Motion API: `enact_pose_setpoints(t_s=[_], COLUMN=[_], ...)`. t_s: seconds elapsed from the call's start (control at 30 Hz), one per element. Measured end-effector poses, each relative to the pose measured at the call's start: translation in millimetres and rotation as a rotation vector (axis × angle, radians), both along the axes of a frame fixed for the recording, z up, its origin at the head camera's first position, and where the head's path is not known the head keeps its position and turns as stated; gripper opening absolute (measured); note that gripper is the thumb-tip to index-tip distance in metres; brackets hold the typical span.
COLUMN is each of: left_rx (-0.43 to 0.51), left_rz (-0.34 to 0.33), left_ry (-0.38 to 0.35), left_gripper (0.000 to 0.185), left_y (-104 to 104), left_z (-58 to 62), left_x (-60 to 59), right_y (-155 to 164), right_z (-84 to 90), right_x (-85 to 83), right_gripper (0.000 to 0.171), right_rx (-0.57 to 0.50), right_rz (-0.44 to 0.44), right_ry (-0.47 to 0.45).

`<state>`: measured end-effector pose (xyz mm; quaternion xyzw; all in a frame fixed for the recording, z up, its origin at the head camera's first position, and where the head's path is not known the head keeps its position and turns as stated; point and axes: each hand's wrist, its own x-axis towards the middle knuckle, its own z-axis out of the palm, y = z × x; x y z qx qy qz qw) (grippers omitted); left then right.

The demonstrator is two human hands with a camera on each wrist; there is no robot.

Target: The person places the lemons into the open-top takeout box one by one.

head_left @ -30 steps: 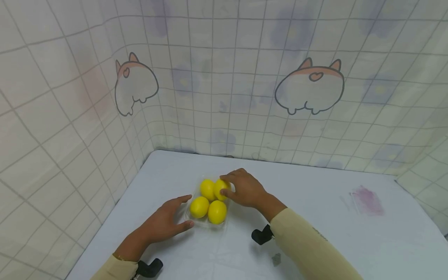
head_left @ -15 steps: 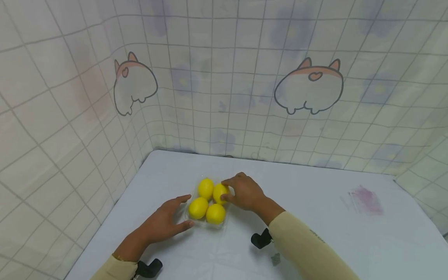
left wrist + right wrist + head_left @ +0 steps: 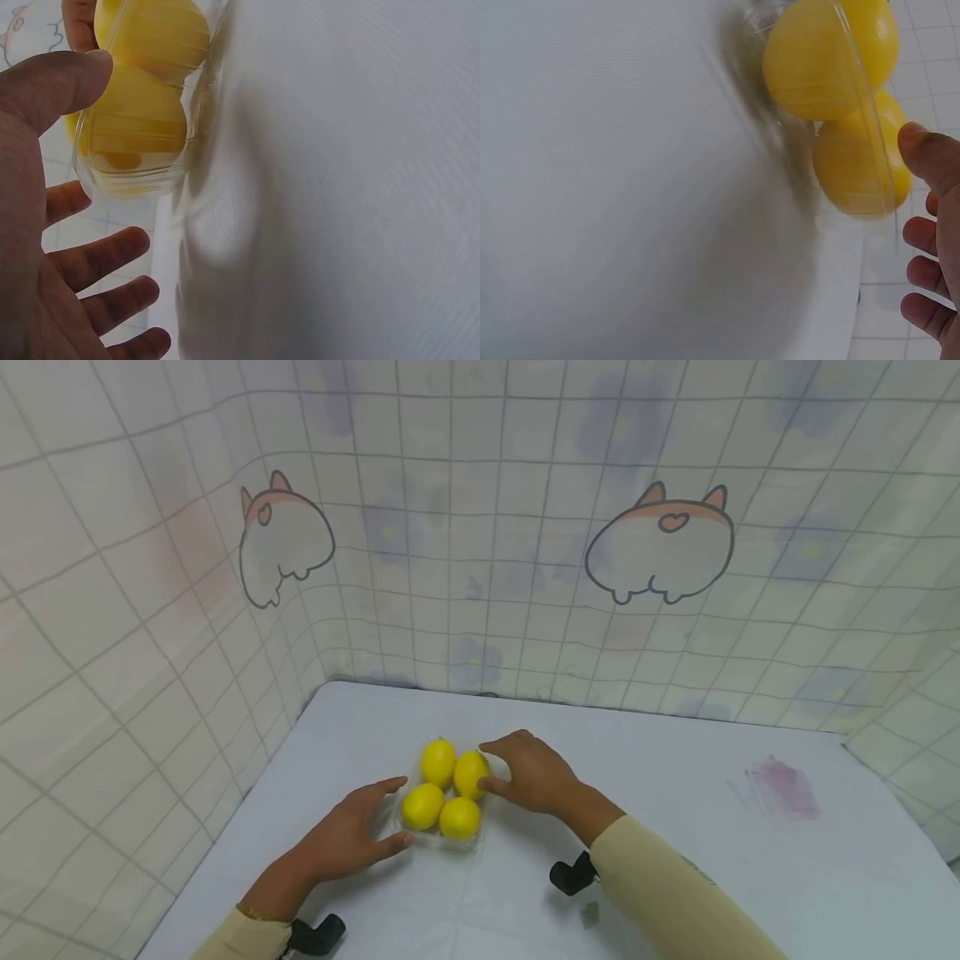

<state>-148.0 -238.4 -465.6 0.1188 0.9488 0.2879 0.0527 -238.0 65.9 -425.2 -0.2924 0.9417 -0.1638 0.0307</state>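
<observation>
Several yellow lemons [image 3: 423, 807] sit together in a clear plastic tray [image 3: 452, 841] on the white table. My left hand [image 3: 348, 831] stands at the tray's left side, fingers spread and thumb at its near corner. In the left wrist view, that thumb [image 3: 82, 79] overlaps the tray's rim; whether it presses is hard to tell. On the other side, my right hand [image 3: 534, 774] is beside the far-right lemon [image 3: 470, 775], thumb and fingers loosely parted. The right wrist view has its thumb [image 3: 926, 150] close to that lemon, with no grip around it.
A pinkish stain [image 3: 785, 789] marks the right part of the white table [image 3: 675, 827]. A small grey patch [image 3: 590, 914] lies near the right sleeve. Behind and to the left hangs a checked curtain [image 3: 465, 568] with cartoon animals.
The right hand's fingers have eased off the far-right lemon and drawn slightly right. The lemons in the tray have shifted and turned a little. My left hand has stayed almost still.
</observation>
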Motion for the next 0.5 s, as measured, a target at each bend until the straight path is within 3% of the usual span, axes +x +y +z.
enact_pose_setpoints(t_s=[0.2, 0.5], left_rx=[-0.015, 0.0], left_rz=[-0.009, -0.014], left_ry=[-0.005, -0.005], left_gripper=[0.087, 0.085], left_y=[-3, -11], left_z=[2.8, 12.0], left_x=[-2.7, 0.1], right_y=[19, 66], right_z=[2.6, -11.8], right_x=[7.9, 30.3], right_gripper=[0.06, 0.061], right_rx=[-0.013, -0.061], right_rz=[-0.039, -0.126], right_ry=[0.013, -0.002])
